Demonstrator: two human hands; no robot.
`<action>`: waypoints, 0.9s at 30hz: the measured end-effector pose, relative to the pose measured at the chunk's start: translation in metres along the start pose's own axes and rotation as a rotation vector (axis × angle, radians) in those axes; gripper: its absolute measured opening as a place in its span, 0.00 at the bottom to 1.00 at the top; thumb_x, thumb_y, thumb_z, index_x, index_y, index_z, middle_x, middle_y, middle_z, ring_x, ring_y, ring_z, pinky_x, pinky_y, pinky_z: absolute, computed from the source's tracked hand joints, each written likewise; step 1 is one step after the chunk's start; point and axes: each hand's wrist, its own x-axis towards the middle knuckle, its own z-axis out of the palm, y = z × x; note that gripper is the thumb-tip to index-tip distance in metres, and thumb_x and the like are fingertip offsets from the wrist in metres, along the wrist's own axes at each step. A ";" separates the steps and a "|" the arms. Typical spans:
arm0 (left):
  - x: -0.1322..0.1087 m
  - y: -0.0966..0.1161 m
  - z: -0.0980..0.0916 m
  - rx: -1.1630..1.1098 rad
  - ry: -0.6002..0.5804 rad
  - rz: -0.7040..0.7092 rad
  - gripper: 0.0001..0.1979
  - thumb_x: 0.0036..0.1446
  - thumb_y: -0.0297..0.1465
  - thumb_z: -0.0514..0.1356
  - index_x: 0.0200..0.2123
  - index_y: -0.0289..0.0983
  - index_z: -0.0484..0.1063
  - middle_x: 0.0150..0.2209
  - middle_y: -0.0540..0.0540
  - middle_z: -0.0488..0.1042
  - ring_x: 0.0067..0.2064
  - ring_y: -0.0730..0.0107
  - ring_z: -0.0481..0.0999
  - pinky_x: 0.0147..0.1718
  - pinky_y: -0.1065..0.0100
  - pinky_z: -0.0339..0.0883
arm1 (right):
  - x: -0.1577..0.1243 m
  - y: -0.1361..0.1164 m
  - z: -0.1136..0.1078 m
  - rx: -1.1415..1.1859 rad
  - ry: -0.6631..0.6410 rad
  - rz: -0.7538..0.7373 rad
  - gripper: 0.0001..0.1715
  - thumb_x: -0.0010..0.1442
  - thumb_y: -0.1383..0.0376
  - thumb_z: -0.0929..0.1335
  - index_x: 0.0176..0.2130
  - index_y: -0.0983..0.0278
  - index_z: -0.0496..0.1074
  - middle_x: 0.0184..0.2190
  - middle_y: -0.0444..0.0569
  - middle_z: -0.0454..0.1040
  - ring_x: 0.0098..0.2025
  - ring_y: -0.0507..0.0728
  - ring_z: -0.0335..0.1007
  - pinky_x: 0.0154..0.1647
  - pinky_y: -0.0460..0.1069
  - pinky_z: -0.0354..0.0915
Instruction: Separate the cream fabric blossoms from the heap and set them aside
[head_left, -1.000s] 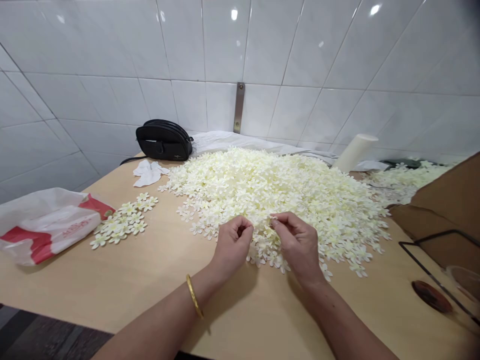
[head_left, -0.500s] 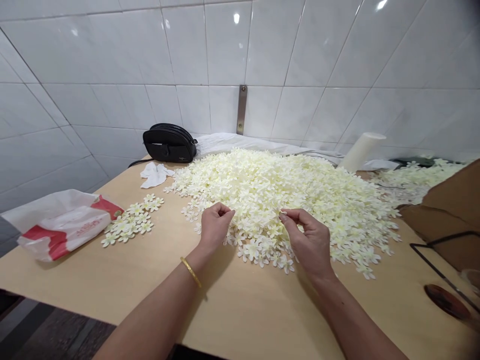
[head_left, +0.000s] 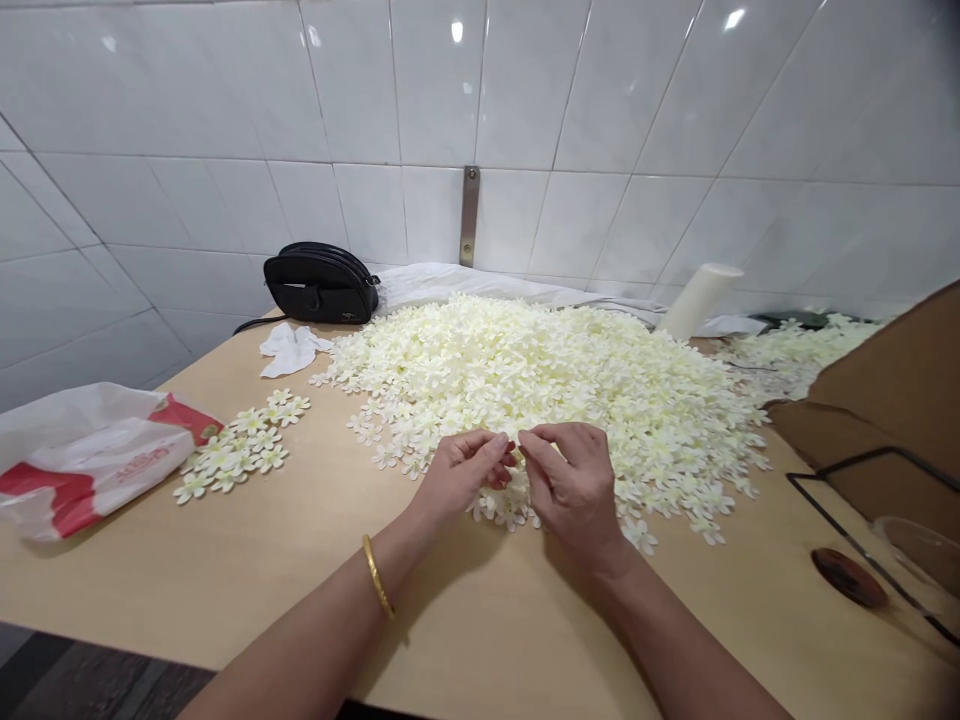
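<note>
A large heap of cream-white artificial flowers [head_left: 517, 360] covers the middle of the wooden table. Just in front of it, my left hand [head_left: 469, 475] is closed in a pinch of thumb and forefinger, a gold bangle on its wrist. My right hand [head_left: 574, 485] pinches too, its fingertips almost meeting the left ones above the heap's near edge. Whatever lies between the fingertips is too small or hidden to make out. Off to the left, a small group of flat flowers with yellowish centres [head_left: 236, 445] lies apart from the heap.
A white and red plastic bag [head_left: 97, 460] lies at the left, a black pouch [head_left: 321, 283] and crumpled tissue [head_left: 292, 348] behind. White roll [head_left: 701, 300] leans at the back right. Brown cardboard [head_left: 877, 400], a black wire frame [head_left: 832, 500] and a dark round object [head_left: 849, 577] are on the right.
My hands have come together from apart, fingertips now almost touching. A small white piece seen earlier at my right fingertips no longer shows clearly. The view has turned slightly right.
</note>
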 end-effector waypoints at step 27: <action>-0.002 -0.003 -0.001 0.071 0.122 -0.007 0.05 0.45 0.29 0.58 0.24 0.33 0.68 0.19 0.51 0.65 0.22 0.78 0.64 0.23 0.74 0.59 | -0.002 0.001 0.004 0.381 -0.334 0.171 0.13 0.58 0.70 0.59 0.37 0.63 0.70 0.32 0.50 0.71 0.35 0.54 0.65 0.37 0.49 0.62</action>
